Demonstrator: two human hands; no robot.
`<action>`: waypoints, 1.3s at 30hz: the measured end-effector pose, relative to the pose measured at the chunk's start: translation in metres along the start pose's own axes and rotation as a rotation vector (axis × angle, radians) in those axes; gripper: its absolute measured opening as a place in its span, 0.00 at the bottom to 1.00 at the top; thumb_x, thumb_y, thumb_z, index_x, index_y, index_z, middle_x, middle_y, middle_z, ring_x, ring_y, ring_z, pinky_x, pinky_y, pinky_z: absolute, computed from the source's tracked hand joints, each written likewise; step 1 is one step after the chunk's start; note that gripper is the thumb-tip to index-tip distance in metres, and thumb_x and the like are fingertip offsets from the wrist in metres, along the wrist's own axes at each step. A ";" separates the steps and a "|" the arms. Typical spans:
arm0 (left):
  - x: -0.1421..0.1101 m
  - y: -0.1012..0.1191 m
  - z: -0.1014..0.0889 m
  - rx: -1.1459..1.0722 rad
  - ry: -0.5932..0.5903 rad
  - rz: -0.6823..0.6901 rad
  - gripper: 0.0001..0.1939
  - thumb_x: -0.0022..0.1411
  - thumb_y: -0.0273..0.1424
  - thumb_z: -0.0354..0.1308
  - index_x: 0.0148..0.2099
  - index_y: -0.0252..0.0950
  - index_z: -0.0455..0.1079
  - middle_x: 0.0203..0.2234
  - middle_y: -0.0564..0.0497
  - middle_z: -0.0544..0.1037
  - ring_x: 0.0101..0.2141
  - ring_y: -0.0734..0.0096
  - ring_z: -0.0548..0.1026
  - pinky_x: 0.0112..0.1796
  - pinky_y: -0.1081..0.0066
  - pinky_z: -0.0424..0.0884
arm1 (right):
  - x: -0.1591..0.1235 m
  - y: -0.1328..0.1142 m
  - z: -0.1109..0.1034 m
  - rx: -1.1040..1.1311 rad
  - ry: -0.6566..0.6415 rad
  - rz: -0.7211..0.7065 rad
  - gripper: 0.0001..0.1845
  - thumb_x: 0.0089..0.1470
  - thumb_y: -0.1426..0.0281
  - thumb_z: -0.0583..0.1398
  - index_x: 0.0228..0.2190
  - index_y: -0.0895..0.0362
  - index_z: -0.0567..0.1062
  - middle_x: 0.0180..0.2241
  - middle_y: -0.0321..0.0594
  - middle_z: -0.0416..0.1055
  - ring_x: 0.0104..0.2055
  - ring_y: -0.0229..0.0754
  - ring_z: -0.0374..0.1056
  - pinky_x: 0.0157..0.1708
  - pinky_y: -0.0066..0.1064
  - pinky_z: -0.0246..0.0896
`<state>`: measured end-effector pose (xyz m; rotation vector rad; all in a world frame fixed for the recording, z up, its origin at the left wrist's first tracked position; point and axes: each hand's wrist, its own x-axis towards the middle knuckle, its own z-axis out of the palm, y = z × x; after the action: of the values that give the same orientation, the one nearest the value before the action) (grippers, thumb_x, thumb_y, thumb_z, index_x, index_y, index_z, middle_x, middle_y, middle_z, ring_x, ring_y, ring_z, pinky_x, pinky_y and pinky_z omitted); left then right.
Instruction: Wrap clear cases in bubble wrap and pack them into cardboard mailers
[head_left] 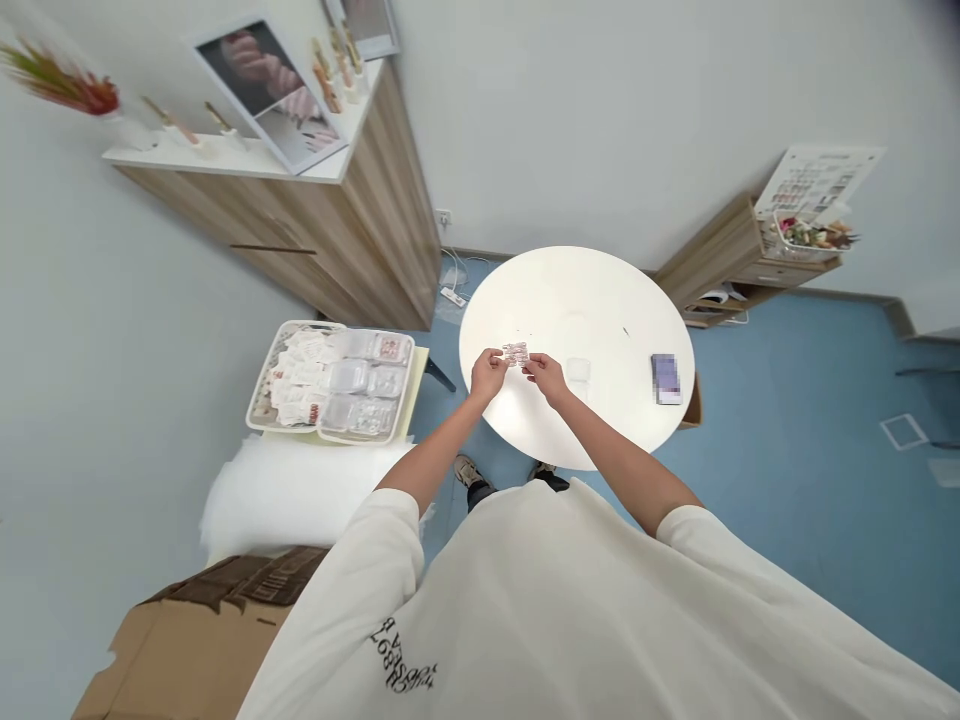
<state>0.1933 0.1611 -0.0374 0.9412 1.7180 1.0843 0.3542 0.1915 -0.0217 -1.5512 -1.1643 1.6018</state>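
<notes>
Over the left part of the round white table (555, 290), a small clear card of pinkish press-on nails (516, 353) is stretched between both my hands. My left hand (489, 374) pinches its left edge with closed fingers. At the opposite edge, the fingers of my right hand (547, 374) are closed on the card too. To the right of my right hand, a clear plastic case (578, 373) lies on the tabletop. Tiny specks are visible just beyond the card, too small to name.
A purple pack (665, 379) lies near the table's right edge. White trays (253, 405) of packets and clear boxes stand at left, above white wrapping (292, 490) and a cardboard box (195, 640). A wooden cabinet (375, 220) and a low shelf (720, 255) flank the table.
</notes>
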 end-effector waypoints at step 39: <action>-0.012 -0.058 0.202 0.158 -0.324 -0.373 0.25 0.58 0.24 0.59 0.58 0.38 0.67 0.59 0.40 0.72 0.55 0.58 0.74 0.53 0.61 0.69 | 0.057 0.118 -0.207 -0.408 0.092 0.105 0.14 0.49 0.71 0.58 0.39 0.52 0.77 0.45 0.40 0.77 0.45 0.44 0.71 0.53 0.43 0.67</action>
<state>0.3771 0.1861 -0.1363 0.7987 1.6377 0.5285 0.5675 0.2278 -0.1368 -1.9484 -1.4435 1.3978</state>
